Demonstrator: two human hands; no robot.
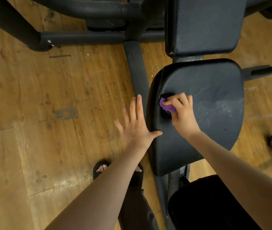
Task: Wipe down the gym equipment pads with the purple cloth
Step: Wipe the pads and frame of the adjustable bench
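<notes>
left hand (136, 123) flat, fingers straight, against seat pad (215, 100) side | right hand (181, 112) grips purple cloth (167, 106) on pad

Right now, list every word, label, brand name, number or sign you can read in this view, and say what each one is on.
None: no readable text shows in this view.
Seat pad: plain black, dusty, no label visible.
Upper pad: plain, no label visible.
Purple cloth: bunched under the right hand, no tag visible.
Metal frame: no sticker or number visible.
Sandal: no brand visible.
</notes>
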